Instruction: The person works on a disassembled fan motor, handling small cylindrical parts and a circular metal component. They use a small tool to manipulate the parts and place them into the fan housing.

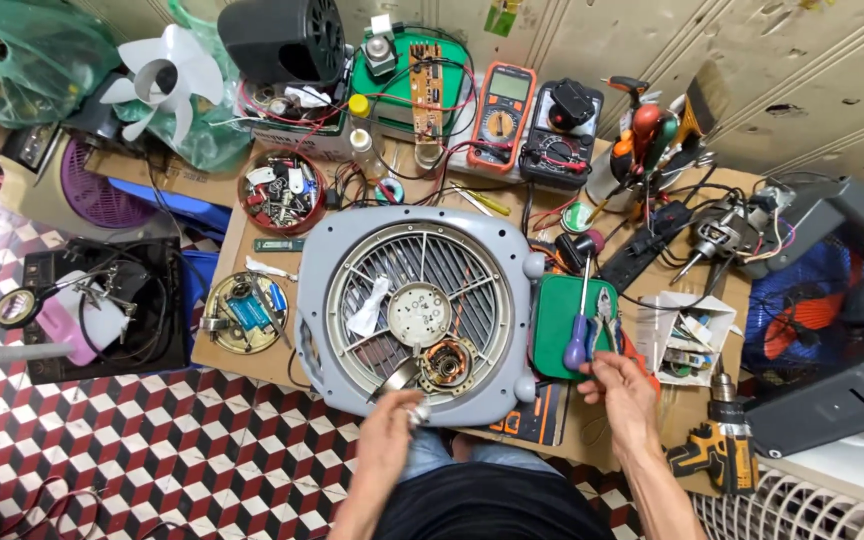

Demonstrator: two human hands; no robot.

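Note:
A grey square box fan housing (324,262) lies flat on the low wooden table (234,236), its round grille facing up. A copper-wound motor (445,363) sits on the grille near its front edge, beside a crumpled white cloth (368,310). My left hand (392,422) is at the fan's front edge, fingers closed on a small white and metal part (415,413). My right hand (619,388) reaches to the green tray (552,320) on the right, its fingertips at the handles of a purple screwdriver (579,330) and pliers (605,318).
Two multimeters (501,115), a circuit board and tangled wires crowd the table's back. A red bowl of screws (281,190) and a round tin (244,312) sit to the left. A yellow cordless drill (720,448) lies at right. White fan blades (160,85) stand at back left.

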